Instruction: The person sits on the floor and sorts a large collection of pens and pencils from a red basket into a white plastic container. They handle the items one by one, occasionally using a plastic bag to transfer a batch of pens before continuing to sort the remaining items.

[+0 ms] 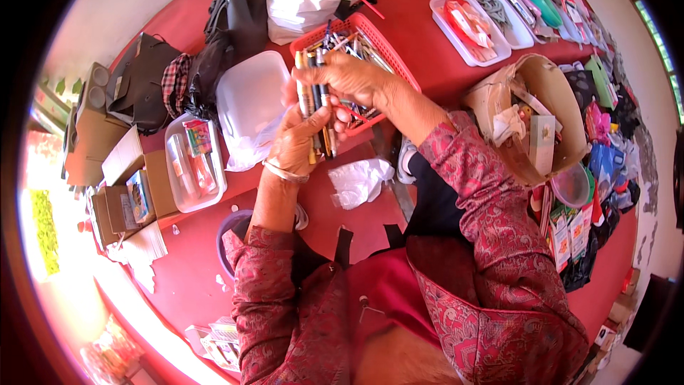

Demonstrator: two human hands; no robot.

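Note:
A bundle of several pens (306, 96), in cream, black and silvery tones, stands roughly upright between my hands. My left hand (294, 137) is closed round its lower part, with the thumb across the front. From the right, my right hand (356, 78) grips the upper part, its fingertips partly hidden behind the pens. Just beyond and beneath my hands is a red plastic basket (390, 44) full of more pens and pencils. To the left of my hands lies a translucent white lid or tray (251, 89), a crumpled clear bag (256, 146) at its near edge.
A white container (171, 171) with small packets and cardboard boxes (160, 184) stand at the left. Black bags (239, 14) and a white bag (296, 14) lie at the back. An open carton (499, 93) is at my right. Crumpled white plastic (361, 180) lies below my hands.

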